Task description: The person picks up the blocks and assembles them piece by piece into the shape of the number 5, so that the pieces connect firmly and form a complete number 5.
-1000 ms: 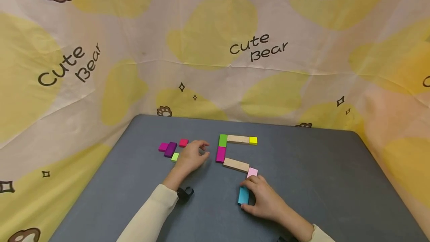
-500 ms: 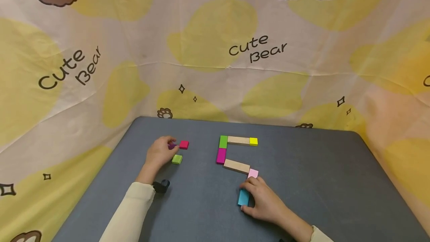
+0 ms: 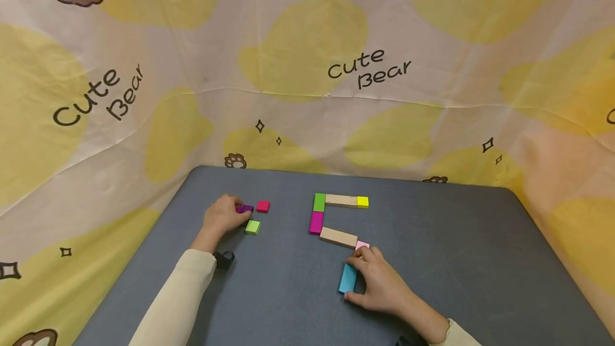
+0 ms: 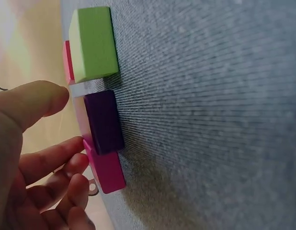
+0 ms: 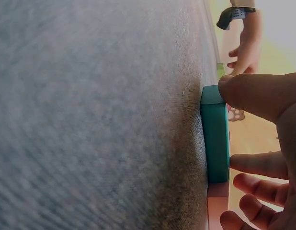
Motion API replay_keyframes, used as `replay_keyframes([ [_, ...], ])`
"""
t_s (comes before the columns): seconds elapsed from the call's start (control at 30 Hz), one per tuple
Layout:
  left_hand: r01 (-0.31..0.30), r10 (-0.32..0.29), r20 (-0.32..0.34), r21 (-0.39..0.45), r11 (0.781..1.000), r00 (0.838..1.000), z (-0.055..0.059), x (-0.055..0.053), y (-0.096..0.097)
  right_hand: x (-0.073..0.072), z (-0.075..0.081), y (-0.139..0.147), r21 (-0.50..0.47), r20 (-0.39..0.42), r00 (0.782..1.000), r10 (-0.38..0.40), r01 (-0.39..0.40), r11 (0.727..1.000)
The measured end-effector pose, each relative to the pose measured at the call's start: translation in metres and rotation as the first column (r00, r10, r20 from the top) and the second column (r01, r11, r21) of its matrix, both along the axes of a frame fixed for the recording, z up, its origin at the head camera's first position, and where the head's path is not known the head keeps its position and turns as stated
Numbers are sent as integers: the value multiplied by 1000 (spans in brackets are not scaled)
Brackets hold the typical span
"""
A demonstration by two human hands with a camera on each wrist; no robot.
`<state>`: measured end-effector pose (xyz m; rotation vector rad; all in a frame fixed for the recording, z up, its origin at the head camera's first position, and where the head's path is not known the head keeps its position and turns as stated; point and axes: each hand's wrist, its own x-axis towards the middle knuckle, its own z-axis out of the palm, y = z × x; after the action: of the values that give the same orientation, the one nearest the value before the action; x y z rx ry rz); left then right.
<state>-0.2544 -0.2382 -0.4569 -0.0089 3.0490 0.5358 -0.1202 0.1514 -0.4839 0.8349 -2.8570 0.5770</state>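
Observation:
My right hand (image 3: 381, 283) pinches a blue block (image 3: 347, 280) end to end, thumb at the near end and index finger at the far end. Just past that end lies a pink block (image 3: 362, 244), partly covered by the fingers. At the left, my left hand (image 3: 221, 218) reaches over a purple block (image 3: 247, 209). In the left wrist view its thumb hangs apart from the purple block, while the index fingertip sits where that block meets a magenta block (image 4: 108, 172). A lime green block (image 3: 252, 227) and a red block (image 3: 263, 206) lie beside this hand.
Mid-table, blocks lie in a bent line: a yellow block (image 3: 363, 202), a plain wooden block (image 3: 341, 201), a green block (image 3: 319, 202), a larger magenta block (image 3: 316, 223) and another plain wooden block (image 3: 338, 237). A printed cloth (image 3: 298, 68) stands behind the grey table (image 3: 456, 260).
My left hand has moved left from beside the red block to the purple and magenta blocks. The blue block has tilted slightly in my right hand, whose fingers now cover more of the pink block.

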Motion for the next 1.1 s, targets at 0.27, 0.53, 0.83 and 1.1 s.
replay_keyframes([
  [0.27, -14, 14, 7, -56, 998, 1000, 1, -5, 7, -3, 0, 1, -1, 28, 1000, -9, 9, 1000],
  [0.53, -69, 70, 19, -31, 997, 997, 1, -5, 11, -5, -1, 3, -7, 18, 1000, -8, 8, 1000],
  [0.83, -125, 124, 16, 50, 991, 992, -2, -4, 11, -6, -1, 3, -9, 46, 999, -6, 7, 1000],
  [1.1, -99, 103, -51, 79, 992, 993, 4, 1, 13, -5, 1, 3, -12, 45, 999, -5, 6, 1000],
])
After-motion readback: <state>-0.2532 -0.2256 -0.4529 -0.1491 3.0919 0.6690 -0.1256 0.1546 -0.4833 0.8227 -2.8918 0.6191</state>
